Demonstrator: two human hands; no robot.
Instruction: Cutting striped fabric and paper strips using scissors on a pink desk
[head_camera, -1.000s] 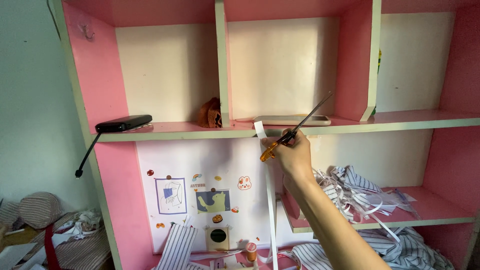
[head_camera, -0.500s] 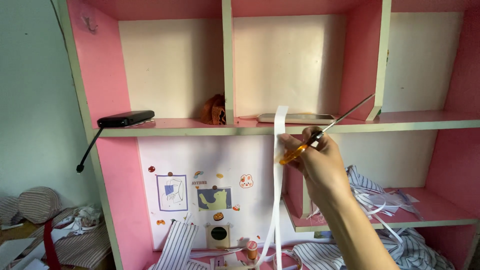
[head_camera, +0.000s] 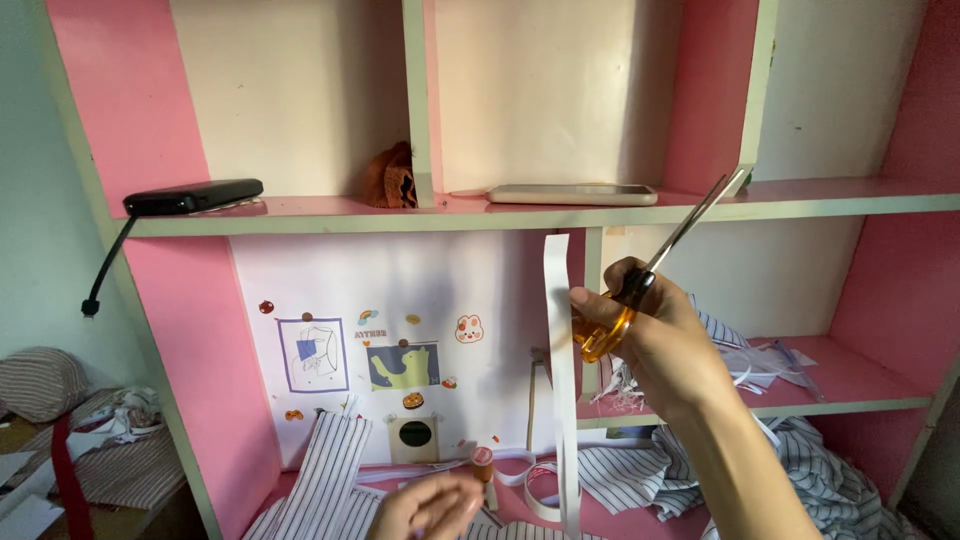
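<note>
My right hand (head_camera: 650, 340) is raised in front of the pink shelf unit and grips orange-handled scissors (head_camera: 640, 285) with the blades pointing up to the right. The same hand pinches the top of a long white strip (head_camera: 562, 400) that hangs straight down. My left hand (head_camera: 430, 505) shows at the bottom edge, fingers curled, just over striped fabric (head_camera: 330, 480); whether it holds anything is unclear. A small brown-capped tube (head_camera: 483, 463) stands beside it.
On the upper shelf (head_camera: 300, 215) lie a black power bank with a dangling cable (head_camera: 195, 195), a small brown object (head_camera: 388, 178) and a flat phone (head_camera: 570, 193). Striped cloth scraps (head_camera: 760, 360) pile on the right lower shelf. Stickers decorate the white back panel (head_camera: 350, 350).
My right hand with scissors and strip has shifted right and slightly down, the view has moved closer, and my left hand has come into view at the bottom.
</note>
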